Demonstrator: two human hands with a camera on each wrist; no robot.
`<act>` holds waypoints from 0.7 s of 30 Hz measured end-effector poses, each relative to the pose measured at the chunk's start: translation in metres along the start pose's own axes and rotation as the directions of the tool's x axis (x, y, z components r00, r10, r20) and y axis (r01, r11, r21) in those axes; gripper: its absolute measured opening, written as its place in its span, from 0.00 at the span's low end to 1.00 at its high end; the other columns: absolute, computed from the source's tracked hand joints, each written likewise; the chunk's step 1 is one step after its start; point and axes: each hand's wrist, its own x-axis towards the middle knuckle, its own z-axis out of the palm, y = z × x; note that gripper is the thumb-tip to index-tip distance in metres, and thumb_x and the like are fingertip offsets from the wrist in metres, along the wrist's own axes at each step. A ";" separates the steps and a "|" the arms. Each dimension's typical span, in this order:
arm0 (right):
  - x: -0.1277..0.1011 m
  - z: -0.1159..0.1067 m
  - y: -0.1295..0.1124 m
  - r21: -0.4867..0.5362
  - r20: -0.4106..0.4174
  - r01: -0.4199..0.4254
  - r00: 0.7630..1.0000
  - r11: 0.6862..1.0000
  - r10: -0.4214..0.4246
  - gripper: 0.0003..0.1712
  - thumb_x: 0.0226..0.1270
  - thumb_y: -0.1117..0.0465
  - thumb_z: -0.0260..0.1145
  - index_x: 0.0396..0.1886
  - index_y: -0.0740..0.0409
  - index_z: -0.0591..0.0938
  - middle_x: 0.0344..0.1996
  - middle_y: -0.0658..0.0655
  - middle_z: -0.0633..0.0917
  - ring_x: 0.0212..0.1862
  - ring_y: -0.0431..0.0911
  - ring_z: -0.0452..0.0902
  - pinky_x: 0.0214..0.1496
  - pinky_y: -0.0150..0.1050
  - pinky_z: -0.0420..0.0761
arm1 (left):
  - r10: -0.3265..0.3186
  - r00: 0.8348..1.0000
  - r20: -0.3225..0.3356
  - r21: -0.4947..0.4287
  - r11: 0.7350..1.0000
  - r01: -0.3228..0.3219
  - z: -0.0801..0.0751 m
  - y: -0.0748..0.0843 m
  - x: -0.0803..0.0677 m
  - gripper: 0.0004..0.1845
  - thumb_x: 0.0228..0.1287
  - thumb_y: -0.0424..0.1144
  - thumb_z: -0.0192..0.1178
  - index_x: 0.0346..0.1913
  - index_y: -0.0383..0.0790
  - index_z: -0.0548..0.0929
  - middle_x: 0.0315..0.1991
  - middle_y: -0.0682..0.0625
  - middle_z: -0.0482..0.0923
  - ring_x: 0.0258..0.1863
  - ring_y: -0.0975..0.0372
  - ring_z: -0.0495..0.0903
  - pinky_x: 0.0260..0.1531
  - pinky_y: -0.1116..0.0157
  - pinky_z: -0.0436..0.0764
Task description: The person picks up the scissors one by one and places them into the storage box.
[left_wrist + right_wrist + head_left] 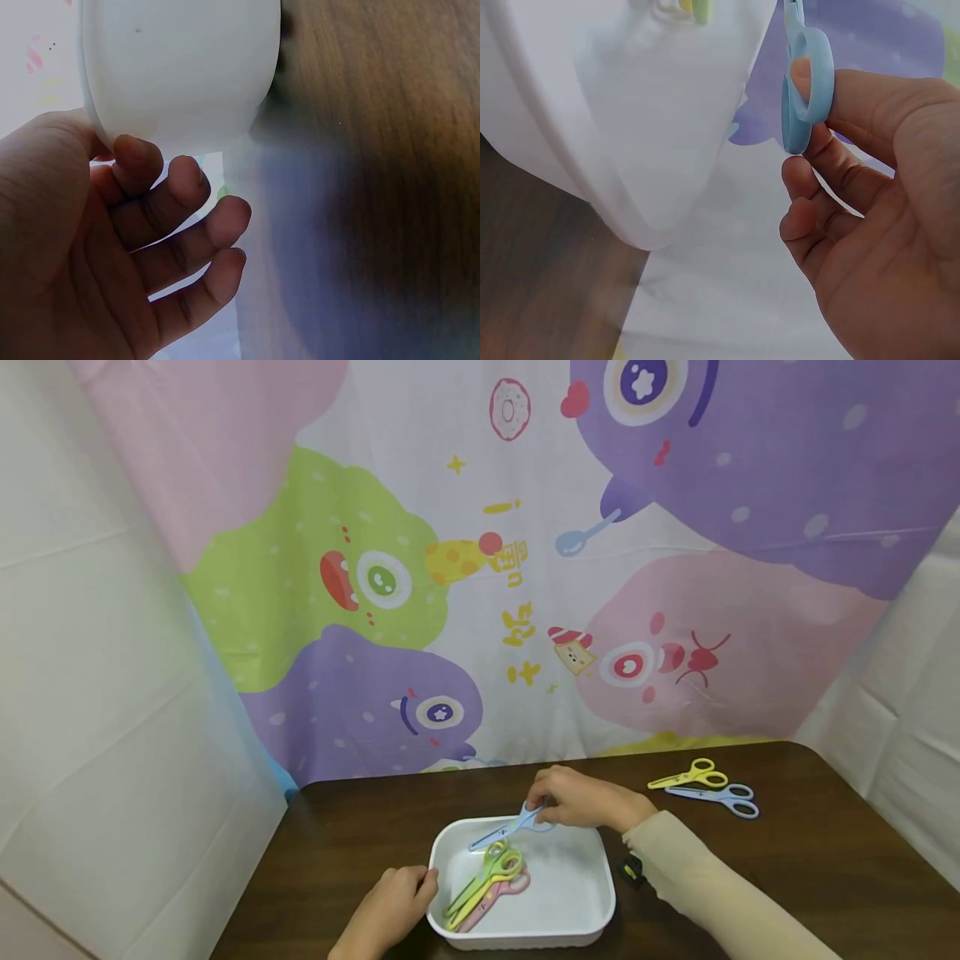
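Observation:
A white tray (558,937) stands on the dark wooden table. Its left rim is pinched between the thumb and index finger of my left hand (393,903); the other fingers curve loosely below the tray wall (180,75). Above the tray's back edge, my right hand (581,797) pinches blue scissors (492,837) by the handle loops (823,75), with the blades pointing left over the tray. Inside the tray's left part, green scissors (472,887), yellow scissors (472,910) and pink scissors (516,885) lie overlapping, handles toward the back.
Yellow scissors (693,775) and another blue pair of scissors (718,796) lie on the table (817,827) at the back right. A small dark object (632,868) sits right of the tray, beside my right sleeve (720,893). A cartoon-print cloth (525,710) hangs behind the table.

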 end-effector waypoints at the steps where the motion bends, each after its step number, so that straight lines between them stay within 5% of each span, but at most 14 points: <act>1: 0.000 0.000 -0.001 0.004 0.002 -0.004 1.000 1.000 0.004 0.08 0.66 0.61 0.74 0.43 0.55 0.90 0.39 0.47 0.84 0.44 0.40 0.77 0.52 0.37 0.80 | 0.003 1.000 0.000 0.000 1.000 -0.003 0.000 0.000 0.000 0.17 0.76 0.44 0.55 0.24 0.49 0.80 0.18 0.60 0.67 0.22 0.67 0.68 0.25 0.66 0.69; 21: 0.005 0.007 -0.009 0.031 0.039 -0.013 0.999 0.999 0.012 0.07 0.67 0.60 0.73 0.43 0.54 0.90 0.40 0.46 0.84 0.46 0.43 0.77 0.52 0.37 0.78 | 0.005 1.000 0.006 -0.005 1.000 -0.005 -0.001 0.000 0.000 0.16 0.76 0.43 0.54 0.26 0.48 0.81 0.19 0.60 0.69 0.23 0.66 0.69 0.26 0.65 0.70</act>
